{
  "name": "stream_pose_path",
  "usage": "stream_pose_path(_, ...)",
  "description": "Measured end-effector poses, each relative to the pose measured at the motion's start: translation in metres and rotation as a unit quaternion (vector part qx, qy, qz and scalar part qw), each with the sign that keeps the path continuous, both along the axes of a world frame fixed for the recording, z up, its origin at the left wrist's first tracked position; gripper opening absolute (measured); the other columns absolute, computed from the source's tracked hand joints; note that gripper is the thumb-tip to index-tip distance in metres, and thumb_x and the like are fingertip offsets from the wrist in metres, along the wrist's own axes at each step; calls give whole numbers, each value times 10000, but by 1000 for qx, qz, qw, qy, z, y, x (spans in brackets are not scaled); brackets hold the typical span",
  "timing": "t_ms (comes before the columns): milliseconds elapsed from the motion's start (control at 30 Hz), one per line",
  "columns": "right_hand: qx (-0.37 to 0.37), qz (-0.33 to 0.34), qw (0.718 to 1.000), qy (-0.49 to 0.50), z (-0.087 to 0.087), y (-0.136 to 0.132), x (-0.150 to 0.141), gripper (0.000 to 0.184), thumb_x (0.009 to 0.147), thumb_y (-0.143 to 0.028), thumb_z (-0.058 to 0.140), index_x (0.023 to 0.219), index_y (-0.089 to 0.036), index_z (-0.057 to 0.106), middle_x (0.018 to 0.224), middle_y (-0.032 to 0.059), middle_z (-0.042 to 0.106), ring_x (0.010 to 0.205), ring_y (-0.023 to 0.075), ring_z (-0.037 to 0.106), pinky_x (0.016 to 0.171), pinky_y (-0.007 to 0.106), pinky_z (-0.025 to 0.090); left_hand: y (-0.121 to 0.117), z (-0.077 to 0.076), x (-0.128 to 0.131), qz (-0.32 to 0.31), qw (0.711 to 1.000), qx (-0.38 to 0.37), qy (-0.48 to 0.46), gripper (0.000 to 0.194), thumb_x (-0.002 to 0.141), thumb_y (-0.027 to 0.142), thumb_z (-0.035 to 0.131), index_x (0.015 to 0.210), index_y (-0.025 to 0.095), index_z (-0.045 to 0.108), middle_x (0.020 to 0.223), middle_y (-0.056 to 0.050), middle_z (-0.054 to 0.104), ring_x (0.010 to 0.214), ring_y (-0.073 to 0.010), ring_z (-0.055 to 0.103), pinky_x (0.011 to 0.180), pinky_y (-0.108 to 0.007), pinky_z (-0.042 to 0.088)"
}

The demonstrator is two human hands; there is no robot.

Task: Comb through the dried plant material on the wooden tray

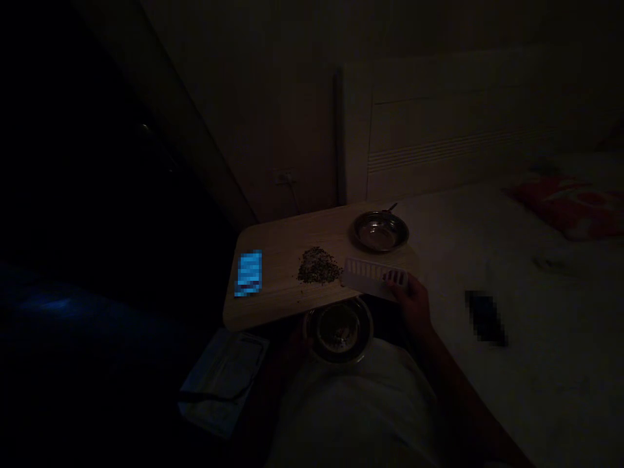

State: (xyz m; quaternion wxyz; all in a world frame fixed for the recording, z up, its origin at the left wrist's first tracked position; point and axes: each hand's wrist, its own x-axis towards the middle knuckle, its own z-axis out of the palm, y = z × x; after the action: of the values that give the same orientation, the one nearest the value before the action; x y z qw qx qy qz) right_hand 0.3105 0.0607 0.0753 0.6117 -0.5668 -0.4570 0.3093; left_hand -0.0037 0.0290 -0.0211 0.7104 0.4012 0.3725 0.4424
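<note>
My right hand (412, 298) is closed on the right end of a pale slotted plastic tray (368, 276), which reaches over the front edge of the small wooden table (277, 244). The tray's left end is beside a loose pile of small dark and pale grains (318, 266). Just below the table edge, above my lap, a round metal bowl (338, 330) holds some dark contents I cannot make out. My left hand (298, 348) grips that bowl's left rim, its fingers mostly lost in the dark.
A second metal bowl (380, 231) with a thin handle sticking out stands at the table's back right. A lit, blurred phone (248, 273) lies at the left. Beside the table are a bed (453, 260) with a dark blurred object (486, 318) and a pale box (224, 380). The room is dim.
</note>
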Motion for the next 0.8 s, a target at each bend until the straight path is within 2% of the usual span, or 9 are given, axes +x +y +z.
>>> stream_pose_path(233,-10,-1,999,41,-9,2,-4,286,761,-428,743,938,-203,729,924,57,757,849,247,682,772,377,536,-3,5,-1,13,999,10,28,675,755,350,786,1391,270,575,1542,-74,470,1493,-355,245,1228,-501,159)
stream_pose_path(400,-23,11,999,45,-6,3,-12,279,735,-432,752,893,-203,731,881,49,755,809,236,675,747,364,534,0,-1,-2,4,1000,10,3,733,724,378,807,1404,269,557,1530,-84,487,1474,-373,289,1217,-535,174)
stream_pose_path(533,-41,21,998,50,-9,1,-15,308,716,-441,759,899,-195,732,875,49,754,805,240,671,729,364,533,3,-4,-5,1,999,3,36,731,714,366,818,1396,277,570,1523,-79,495,1488,-377,247,1223,-545,145)
stream_pose_path(700,-52,74,993,76,-12,1,-7,310,678,-435,787,860,-192,728,805,37,746,723,230,661,651,340,526,4,-5,-3,-5,999,28,-15,768,693,364,834,1406,282,559,1550,-76,459,1496,-363,230,1224,-505,173)
stream_pose_path(800,-44,31,995,86,-10,3,0,297,679,-420,781,852,-187,717,812,48,743,721,231,658,651,349,523,2,-5,-1,-5,1000,12,-9,761,731,376,802,1433,291,523,1564,-81,437,1486,-370,257,1213,-540,189)
